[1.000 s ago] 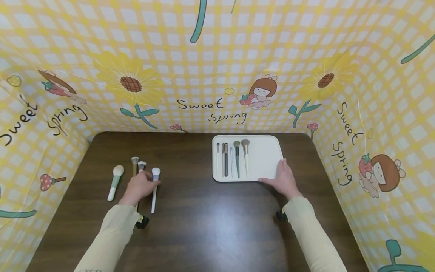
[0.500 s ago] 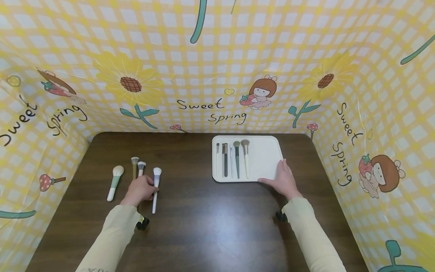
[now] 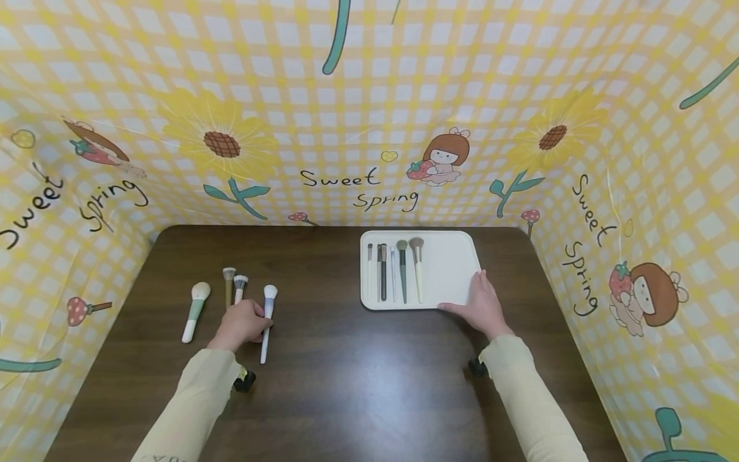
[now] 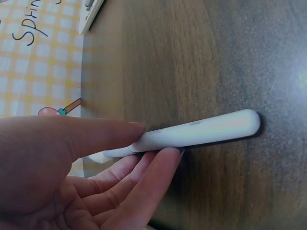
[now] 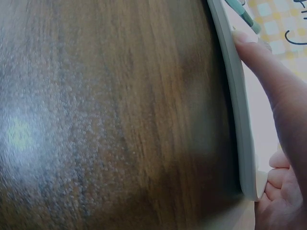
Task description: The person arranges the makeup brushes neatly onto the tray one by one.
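My left hand (image 3: 238,325) pinches a white makeup brush (image 3: 265,346) between thumb and fingers at mid-handle. The left wrist view shows its rounded white handle (image 4: 211,130) pointing away from the fingers, close over the table. Two more brushes, one with an olive handle (image 3: 229,282) and one with a dark-and-white head (image 3: 240,283), lie partly hidden behind that hand. Farther left lies a thick green-and-white brush (image 3: 197,312). My right hand (image 3: 484,307) grips the near right corner of a white tray (image 3: 450,256), its thumb (image 5: 261,60) over the near rim and its fingers at the side.
Several makeup brushes stand in a row on the tray's left half, among them a green-handled brush (image 3: 403,276) and a white-handled brush (image 3: 419,269). The brown wooden table (image 3: 346,385) meets a yellow checked cloth (image 3: 340,128) at the back and sides.
My left thumb and fingers have closed on the white brush, which has shifted slightly to the right. My right hand and the tray stay where they were.
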Available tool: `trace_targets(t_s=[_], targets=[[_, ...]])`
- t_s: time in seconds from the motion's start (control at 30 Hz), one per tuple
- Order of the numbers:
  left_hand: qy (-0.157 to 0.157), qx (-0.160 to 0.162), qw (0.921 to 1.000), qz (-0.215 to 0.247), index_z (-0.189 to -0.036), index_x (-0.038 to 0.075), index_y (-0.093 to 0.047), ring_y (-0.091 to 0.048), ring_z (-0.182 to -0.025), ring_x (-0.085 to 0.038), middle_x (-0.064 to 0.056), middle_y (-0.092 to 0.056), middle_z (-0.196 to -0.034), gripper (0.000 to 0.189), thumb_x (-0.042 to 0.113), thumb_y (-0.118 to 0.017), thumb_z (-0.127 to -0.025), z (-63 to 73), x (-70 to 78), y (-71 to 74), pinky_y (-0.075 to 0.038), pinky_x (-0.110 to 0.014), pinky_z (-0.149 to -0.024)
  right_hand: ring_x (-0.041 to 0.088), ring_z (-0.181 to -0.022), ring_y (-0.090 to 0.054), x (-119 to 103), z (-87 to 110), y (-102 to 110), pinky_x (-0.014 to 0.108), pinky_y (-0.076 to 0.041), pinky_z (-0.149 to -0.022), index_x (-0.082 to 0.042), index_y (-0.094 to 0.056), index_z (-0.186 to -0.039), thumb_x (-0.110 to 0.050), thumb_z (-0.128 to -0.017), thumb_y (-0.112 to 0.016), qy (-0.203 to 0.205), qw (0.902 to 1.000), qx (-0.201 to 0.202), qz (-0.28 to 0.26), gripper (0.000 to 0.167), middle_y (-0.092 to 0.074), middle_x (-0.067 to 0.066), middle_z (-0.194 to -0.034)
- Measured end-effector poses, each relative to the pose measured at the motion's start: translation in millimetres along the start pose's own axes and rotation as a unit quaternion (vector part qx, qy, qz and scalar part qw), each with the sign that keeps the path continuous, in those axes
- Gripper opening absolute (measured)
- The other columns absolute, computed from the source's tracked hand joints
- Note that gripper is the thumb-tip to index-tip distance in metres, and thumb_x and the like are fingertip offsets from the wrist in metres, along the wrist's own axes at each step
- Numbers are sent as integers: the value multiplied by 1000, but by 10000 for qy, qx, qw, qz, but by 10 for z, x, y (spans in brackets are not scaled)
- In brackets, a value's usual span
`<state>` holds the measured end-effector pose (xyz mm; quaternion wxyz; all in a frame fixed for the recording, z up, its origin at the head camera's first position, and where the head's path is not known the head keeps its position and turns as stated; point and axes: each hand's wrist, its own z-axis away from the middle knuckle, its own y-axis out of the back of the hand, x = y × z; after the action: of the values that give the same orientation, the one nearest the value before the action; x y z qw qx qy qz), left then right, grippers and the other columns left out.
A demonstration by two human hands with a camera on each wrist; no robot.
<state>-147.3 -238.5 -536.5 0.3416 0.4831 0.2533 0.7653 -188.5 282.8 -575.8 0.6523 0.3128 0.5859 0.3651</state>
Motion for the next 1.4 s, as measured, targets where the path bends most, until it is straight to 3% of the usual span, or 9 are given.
trace_targets(t_s=[0.27,0.43,0.67,1.07,1.4], targets=[[-275,278,9992,-100,-93,-5,-67,-69,-59,-18,-11,-69,-78,18,11,-72,-88,12,41,27,-56,-37,-59,50,-149,-7,-20,18,18,58,-16,-118,18,-8,-153,-69,-72,-81,46,10000,27,-45,140,-1,37,-161],[-337,286,9990,-91,-97,-8,-66,-69,-60,-18,-15,-70,-84,20,8,-72,-88,4,69,34,-56,-35,-57,50,-149,-7,-21,21,20,57,-16,-118,18,-8,-153,-68,-72,-82,40,10000,6,-53,139,-1,37,-161],[-313,313,9988,210,-102,-10,-63,-69,-61,-19,-20,-69,-89,25,8,-73,-88,-40,131,64,-57,-33,-56,48,-150,-6,-10,9,10,55,-16,-119,17,-7,-154,-71,-72,-80,36,10000,-60,33,140,0,37,-161],[-564,375,9963,536,-119,-13,-59,-71,-65,-23,-19,-71,-90,35,6,-67,-91,-153,281,75,-58,-32,-57,48,-150,-6,10,-6,6,56,-16,-118,16,-6,-154,-74,-71,-79,10,10000,-82,44,143,1,35,-162],[-760,448,9896,1140,-126,-12,-54,-72,-69,-24,-24,-71,-98,39,5,-68,-94,-288,336,33,-60,-34,-61,49,-149,-7,12,-4,9,57,-17,-118,17,-7,-154,-74,-70,-79,35,10000,-49,47,143,0,36,-161]])
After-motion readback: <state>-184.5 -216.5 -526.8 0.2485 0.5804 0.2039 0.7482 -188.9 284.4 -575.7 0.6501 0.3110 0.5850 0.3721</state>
